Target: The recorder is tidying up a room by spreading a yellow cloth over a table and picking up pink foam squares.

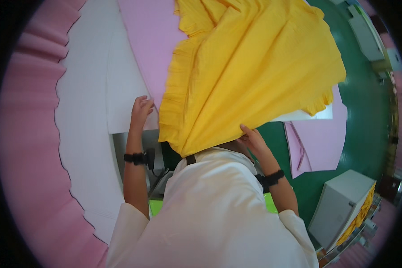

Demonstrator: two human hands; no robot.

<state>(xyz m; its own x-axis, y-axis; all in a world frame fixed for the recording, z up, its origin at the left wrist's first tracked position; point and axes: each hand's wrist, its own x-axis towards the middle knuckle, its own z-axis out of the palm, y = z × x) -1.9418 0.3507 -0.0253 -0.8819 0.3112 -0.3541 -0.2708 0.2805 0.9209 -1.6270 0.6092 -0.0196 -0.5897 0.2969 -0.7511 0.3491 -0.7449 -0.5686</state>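
Fabric work goes best from a firm grip: the right hand (pixel 253 139), nearest, pinches the gathered near edge of the yellow cloth (pixel 250 67), which fans far and right over the desk (pixel 82 111). The left hand (pixel 140 109), fingers curled, presses white paper (pixel 125 89); keeping it flat steadies spreading.

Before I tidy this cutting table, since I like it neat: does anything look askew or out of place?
Yes. The yellow fabric is bunched, not flat, gathered at the right hand with frilled edges fanning out. A pink sheet hangs off the table edge. The left hand rests on white paper.
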